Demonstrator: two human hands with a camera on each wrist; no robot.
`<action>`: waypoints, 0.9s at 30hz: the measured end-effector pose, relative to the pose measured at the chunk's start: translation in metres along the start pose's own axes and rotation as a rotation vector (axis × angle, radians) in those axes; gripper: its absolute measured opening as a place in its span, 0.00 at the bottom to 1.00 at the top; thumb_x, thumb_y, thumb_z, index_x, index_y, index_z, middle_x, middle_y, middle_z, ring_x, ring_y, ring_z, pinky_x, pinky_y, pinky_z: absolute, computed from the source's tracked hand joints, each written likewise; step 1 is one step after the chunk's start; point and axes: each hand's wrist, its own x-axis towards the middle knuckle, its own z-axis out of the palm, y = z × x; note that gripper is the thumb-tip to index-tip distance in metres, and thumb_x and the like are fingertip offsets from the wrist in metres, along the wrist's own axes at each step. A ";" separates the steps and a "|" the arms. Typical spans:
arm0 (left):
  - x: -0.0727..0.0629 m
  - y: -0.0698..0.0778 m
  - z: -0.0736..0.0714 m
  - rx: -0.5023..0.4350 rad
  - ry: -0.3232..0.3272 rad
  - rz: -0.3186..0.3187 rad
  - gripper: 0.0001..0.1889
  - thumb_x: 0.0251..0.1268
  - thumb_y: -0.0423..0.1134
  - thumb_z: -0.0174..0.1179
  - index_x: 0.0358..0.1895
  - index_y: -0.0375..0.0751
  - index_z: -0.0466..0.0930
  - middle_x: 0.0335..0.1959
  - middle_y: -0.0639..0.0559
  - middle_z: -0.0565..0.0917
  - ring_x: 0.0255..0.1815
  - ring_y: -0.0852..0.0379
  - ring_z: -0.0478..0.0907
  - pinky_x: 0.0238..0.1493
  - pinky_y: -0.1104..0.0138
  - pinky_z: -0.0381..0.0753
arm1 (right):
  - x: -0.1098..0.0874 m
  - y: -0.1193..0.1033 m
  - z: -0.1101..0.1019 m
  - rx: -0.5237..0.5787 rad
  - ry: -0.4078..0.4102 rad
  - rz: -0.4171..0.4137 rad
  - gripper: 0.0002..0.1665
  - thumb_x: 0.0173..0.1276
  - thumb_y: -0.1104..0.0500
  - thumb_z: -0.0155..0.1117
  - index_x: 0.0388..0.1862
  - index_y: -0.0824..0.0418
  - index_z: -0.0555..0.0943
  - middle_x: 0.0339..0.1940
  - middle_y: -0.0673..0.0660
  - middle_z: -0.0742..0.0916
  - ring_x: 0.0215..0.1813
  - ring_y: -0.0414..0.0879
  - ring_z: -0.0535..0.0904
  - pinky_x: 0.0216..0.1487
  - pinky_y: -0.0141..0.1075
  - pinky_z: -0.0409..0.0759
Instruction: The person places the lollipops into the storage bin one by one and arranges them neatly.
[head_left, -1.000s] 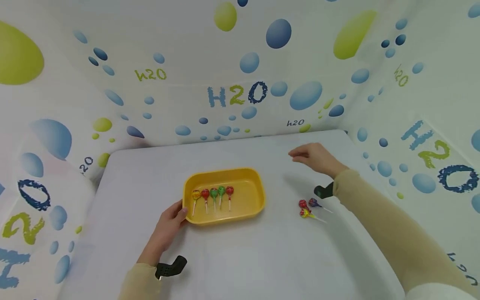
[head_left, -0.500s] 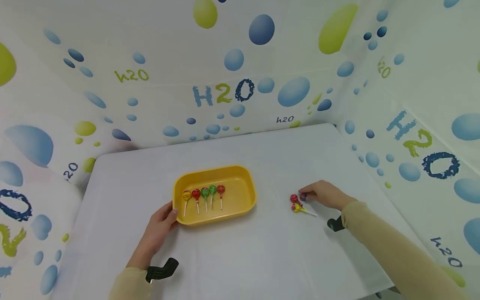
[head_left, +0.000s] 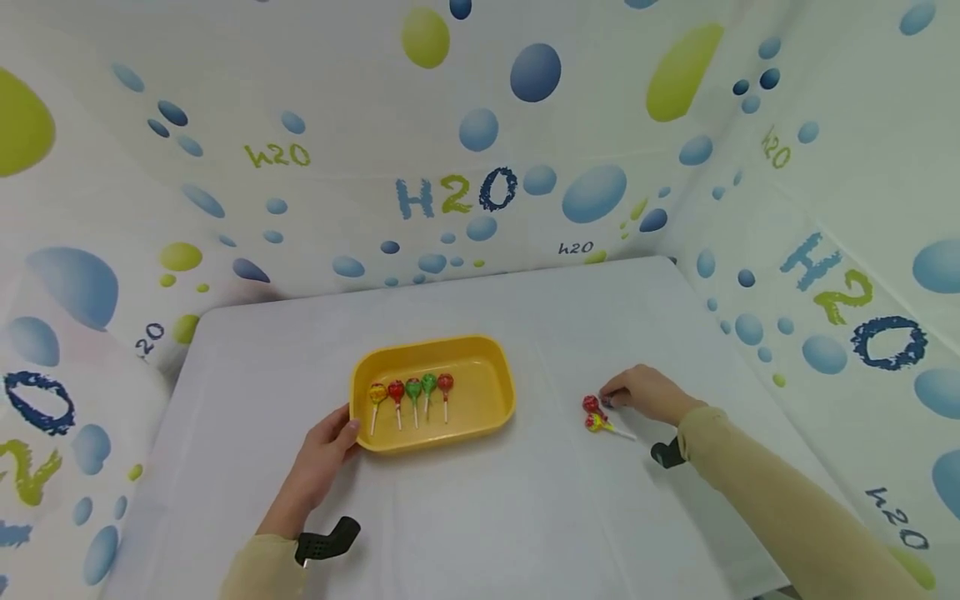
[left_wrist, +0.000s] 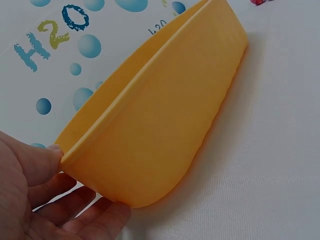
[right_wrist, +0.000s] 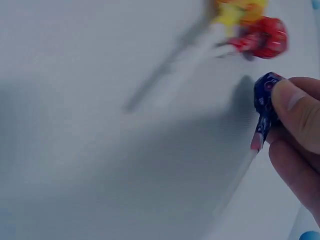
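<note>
Pinching, right of the yellow tray (head_left: 480,400): right hand (head_left: 648,393), closed on the head of the blue lollipop (right_wrist: 263,97), stick pointing away from the tray, roughly parallel to that of the loose yellow lollipop (head_left: 594,422). Left hand (head_left: 318,458): gripping the tray's left end.

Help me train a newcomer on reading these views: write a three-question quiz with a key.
1. How many lollipops lie in the yellow tray?
2. True or false: the left grip is clear of the tray.
3. What is the main wrapper colour of the pinched lollipop in the right grip: (a) yellow, (b) dark blue, (c) green?

Key: 1. Five. 2. False; it holds the tray's near left corner. 3. (b).
</note>
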 end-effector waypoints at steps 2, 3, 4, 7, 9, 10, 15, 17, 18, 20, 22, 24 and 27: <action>0.001 -0.001 0.000 0.009 -0.002 0.001 0.31 0.85 0.41 0.42 0.82 0.34 0.47 0.80 0.33 0.59 0.75 0.38 0.68 0.72 0.52 0.72 | 0.002 -0.003 -0.007 0.054 0.048 0.007 0.15 0.71 0.64 0.67 0.55 0.63 0.87 0.52 0.60 0.91 0.53 0.53 0.87 0.58 0.50 0.87; 0.001 -0.001 0.000 0.014 -0.002 0.002 0.31 0.85 0.42 0.42 0.82 0.34 0.47 0.80 0.33 0.59 0.75 0.38 0.68 0.72 0.52 0.72 | 0.004 -0.005 -0.013 0.087 0.075 0.005 0.15 0.71 0.64 0.67 0.55 0.64 0.87 0.52 0.61 0.91 0.52 0.53 0.87 0.57 0.49 0.87; 0.001 -0.001 0.000 0.017 -0.001 0.003 0.31 0.85 0.42 0.43 0.82 0.35 0.47 0.81 0.33 0.59 0.75 0.38 0.69 0.72 0.52 0.72 | 0.006 -0.010 -0.020 0.122 0.105 0.000 0.16 0.71 0.64 0.67 0.56 0.65 0.87 0.52 0.62 0.91 0.51 0.52 0.87 0.56 0.49 0.88; 0.001 -0.003 -0.001 0.023 0.001 0.006 0.32 0.85 0.43 0.43 0.83 0.35 0.47 0.81 0.33 0.59 0.74 0.38 0.69 0.73 0.51 0.72 | 0.016 -0.028 -0.041 0.195 0.185 -0.026 0.17 0.72 0.63 0.67 0.57 0.65 0.86 0.51 0.62 0.91 0.50 0.52 0.88 0.56 0.48 0.88; 0.001 -0.003 0.000 0.016 0.003 0.006 0.31 0.85 0.42 0.43 0.83 0.35 0.47 0.81 0.33 0.59 0.74 0.38 0.69 0.73 0.51 0.71 | 0.026 -0.045 -0.055 0.225 0.212 -0.044 0.17 0.72 0.62 0.67 0.58 0.64 0.86 0.52 0.62 0.91 0.50 0.52 0.88 0.56 0.48 0.88; 0.001 -0.004 0.000 0.009 0.003 0.006 0.31 0.85 0.42 0.43 0.82 0.35 0.47 0.81 0.34 0.59 0.74 0.38 0.69 0.73 0.51 0.71 | 0.031 -0.055 -0.060 0.235 0.223 -0.051 0.17 0.71 0.61 0.68 0.58 0.63 0.86 0.52 0.61 0.91 0.50 0.52 0.88 0.56 0.48 0.88; 0.003 -0.005 0.001 -0.013 0.012 0.019 0.30 0.85 0.41 0.43 0.82 0.35 0.49 0.80 0.34 0.60 0.74 0.39 0.70 0.73 0.52 0.72 | 0.069 -0.112 -0.065 0.253 0.197 -0.124 0.16 0.71 0.58 0.69 0.55 0.61 0.88 0.51 0.59 0.91 0.49 0.50 0.87 0.54 0.42 0.89; 0.003 -0.005 0.001 -0.017 0.014 0.028 0.30 0.85 0.40 0.43 0.82 0.34 0.50 0.80 0.33 0.61 0.73 0.38 0.70 0.72 0.52 0.73 | 0.087 -0.136 -0.057 0.246 0.148 -0.148 0.15 0.72 0.57 0.68 0.54 0.61 0.88 0.49 0.57 0.91 0.49 0.48 0.87 0.54 0.40 0.89; 0.003 -0.005 0.002 -0.018 0.013 0.032 0.30 0.85 0.40 0.43 0.82 0.33 0.50 0.80 0.33 0.61 0.73 0.38 0.70 0.72 0.51 0.73 | 0.095 -0.147 -0.053 0.242 0.119 -0.148 0.14 0.72 0.57 0.68 0.52 0.61 0.89 0.48 0.56 0.92 0.48 0.47 0.87 0.54 0.38 0.89; 0.002 -0.005 0.002 -0.020 0.015 0.039 0.30 0.85 0.40 0.43 0.81 0.33 0.50 0.79 0.32 0.61 0.73 0.38 0.71 0.72 0.51 0.73 | 0.110 -0.170 -0.043 0.222 0.061 -0.123 0.11 0.72 0.57 0.68 0.48 0.60 0.89 0.44 0.54 0.92 0.45 0.45 0.85 0.51 0.34 0.88; 0.001 -0.006 0.002 -0.023 0.016 0.042 0.30 0.85 0.40 0.43 0.81 0.33 0.50 0.79 0.32 0.61 0.73 0.38 0.70 0.72 0.51 0.73 | 0.121 -0.191 -0.036 0.182 0.002 -0.090 0.09 0.72 0.57 0.68 0.43 0.61 0.90 0.41 0.55 0.92 0.39 0.43 0.82 0.43 0.29 0.84; 0.001 -0.007 0.001 -0.025 0.019 0.041 0.29 0.85 0.40 0.43 0.81 0.34 0.51 0.79 0.33 0.62 0.73 0.38 0.71 0.72 0.51 0.73 | 0.130 -0.206 -0.028 0.140 -0.047 -0.064 0.10 0.72 0.58 0.68 0.37 0.64 0.90 0.38 0.58 0.92 0.32 0.42 0.76 0.34 0.27 0.77; 0.000 -0.008 -0.001 -0.023 0.023 0.034 0.29 0.85 0.40 0.43 0.82 0.35 0.51 0.80 0.35 0.61 0.73 0.39 0.70 0.72 0.52 0.73 | 0.141 -0.221 -0.018 0.047 -0.090 -0.047 0.13 0.71 0.59 0.70 0.29 0.66 0.89 0.31 0.60 0.91 0.24 0.40 0.71 0.27 0.27 0.69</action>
